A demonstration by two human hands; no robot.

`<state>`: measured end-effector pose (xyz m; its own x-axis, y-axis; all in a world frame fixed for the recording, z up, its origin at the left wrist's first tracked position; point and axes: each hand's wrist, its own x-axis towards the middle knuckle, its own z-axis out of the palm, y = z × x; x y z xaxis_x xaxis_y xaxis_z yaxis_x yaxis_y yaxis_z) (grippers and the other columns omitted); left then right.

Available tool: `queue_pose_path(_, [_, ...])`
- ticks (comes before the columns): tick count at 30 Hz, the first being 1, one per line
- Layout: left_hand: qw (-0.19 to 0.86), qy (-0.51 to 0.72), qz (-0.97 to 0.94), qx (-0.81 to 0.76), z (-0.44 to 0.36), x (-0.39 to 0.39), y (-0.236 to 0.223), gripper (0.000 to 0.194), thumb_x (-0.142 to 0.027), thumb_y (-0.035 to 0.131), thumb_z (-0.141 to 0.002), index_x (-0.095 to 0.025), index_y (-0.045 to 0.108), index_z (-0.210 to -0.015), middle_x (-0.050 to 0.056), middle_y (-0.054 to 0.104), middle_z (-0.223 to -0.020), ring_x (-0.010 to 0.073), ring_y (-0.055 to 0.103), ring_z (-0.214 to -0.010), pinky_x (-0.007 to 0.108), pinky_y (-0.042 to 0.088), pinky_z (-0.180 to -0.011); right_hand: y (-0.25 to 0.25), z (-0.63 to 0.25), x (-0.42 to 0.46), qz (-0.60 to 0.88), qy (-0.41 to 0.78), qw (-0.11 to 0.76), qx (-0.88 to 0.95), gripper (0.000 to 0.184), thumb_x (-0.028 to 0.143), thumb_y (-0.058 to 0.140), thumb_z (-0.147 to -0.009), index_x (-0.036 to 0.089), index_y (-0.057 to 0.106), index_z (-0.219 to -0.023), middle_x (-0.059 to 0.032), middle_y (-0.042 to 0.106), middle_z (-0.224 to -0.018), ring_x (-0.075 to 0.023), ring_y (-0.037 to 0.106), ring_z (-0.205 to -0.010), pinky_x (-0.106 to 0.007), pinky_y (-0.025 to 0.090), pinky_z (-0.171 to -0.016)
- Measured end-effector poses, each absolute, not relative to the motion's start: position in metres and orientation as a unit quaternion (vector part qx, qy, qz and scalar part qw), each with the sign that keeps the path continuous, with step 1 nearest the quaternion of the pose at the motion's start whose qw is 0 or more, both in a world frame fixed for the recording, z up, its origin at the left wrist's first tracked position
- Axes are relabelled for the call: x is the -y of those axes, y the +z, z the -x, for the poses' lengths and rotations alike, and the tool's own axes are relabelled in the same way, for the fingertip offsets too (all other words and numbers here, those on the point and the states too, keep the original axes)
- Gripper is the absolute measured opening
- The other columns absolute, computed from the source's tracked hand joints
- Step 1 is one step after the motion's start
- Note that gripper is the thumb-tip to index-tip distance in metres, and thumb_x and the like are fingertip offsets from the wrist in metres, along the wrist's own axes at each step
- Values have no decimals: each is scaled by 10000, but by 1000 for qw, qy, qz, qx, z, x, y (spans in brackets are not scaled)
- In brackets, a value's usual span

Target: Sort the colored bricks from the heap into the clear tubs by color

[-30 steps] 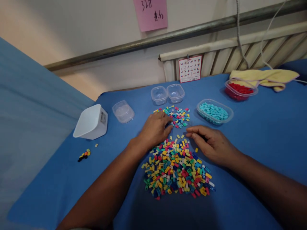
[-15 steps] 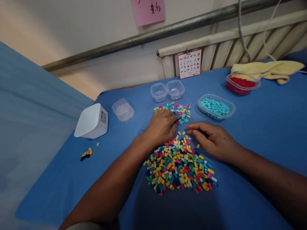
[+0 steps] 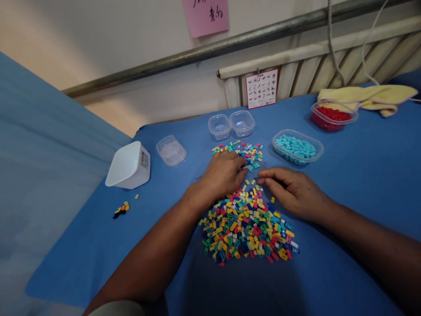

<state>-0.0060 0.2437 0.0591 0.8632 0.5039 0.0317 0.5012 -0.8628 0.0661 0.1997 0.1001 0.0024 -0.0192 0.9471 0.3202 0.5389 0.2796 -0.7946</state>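
My left hand (image 3: 225,172) rests over a small spread of plastic building bricks (image 3: 253,153) of many colours. Its thumb and index finger are apart, while its other fingertips are hidden against the bricks. Just right of it, my right hand (image 3: 289,188) hovers low over the cloth with fingers stretched forward and a gap between thumb and index finger; no brick shows in it. Below both hands lies a large mixed heap of bricks (image 3: 246,228). A couple of loose yellow bricks (image 3: 250,181) sit between the hands.
A tub of turquoise bricks (image 3: 296,147) and a tub of red bricks (image 3: 330,115) stand at right. Two clear tubs (image 3: 231,133) are behind. Leftward are a clear container (image 3: 171,151), a white bin (image 3: 129,169) and a few bricks (image 3: 121,210). A yellow cloth (image 3: 368,94) lies back right.
The view has shifted slightly, so everything appears a little further right. Both hands keep nearly the same place and pose over the bricks.
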Motion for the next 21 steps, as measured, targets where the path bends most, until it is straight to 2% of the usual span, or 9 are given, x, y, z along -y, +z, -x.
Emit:
queue_pose_path(10, [27, 19, -962, -272, 14, -248, 61, 338, -194, 578, -1022, -209, 742, -1317, 109, 769, -1280, 332, 686, -1252, 515, 513, -1091, 4, -199, -100, 558, 236, 425, 672, 279, 287, 573, -1105, 252, 757, -1312, -38, 856, -1188, -239, 821, -1056, -398, 645, -948])
queue_pose_path(15, [34, 38, -960, -275, 18, -255, 60, 455, -92, 605, -934, -197, 734, -1358, 113, 764, -1309, 318, 688, -1254, 487, 531, -1116, 4, -199, -100, 554, 238, 425, 675, 279, 287, 566, -1110, 252, 757, -1311, -43, 852, -1210, -238, 818, -1087, -386, 646, -930])
queue_pose_path(17, [41, 37, -957, -286, 23, -257, 63, 477, -99, 616, -929, -183, 720, -1387, 125, 757, -1332, 322, 689, -1265, 487, 542, -1115, 5, -198, -100, 553, 236, 425, 677, 277, 285, 567, -1109, 252, 758, -1307, -44, 850, -1215, -240, 817, -1096, -386, 645, -937])
queue_pose_path(21, [39, 23, -952, -303, 28, -259, 68, 399, -203, 660, -958, -170, 741, -1347, 138, 765, -1314, 341, 701, -1233, 500, 560, -1087, 7, -198, -100, 553, 228, 426, 679, 269, 284, 577, -1103, 256, 769, -1289, -42, 851, -1201, -245, 819, -1076, -406, 644, -962])
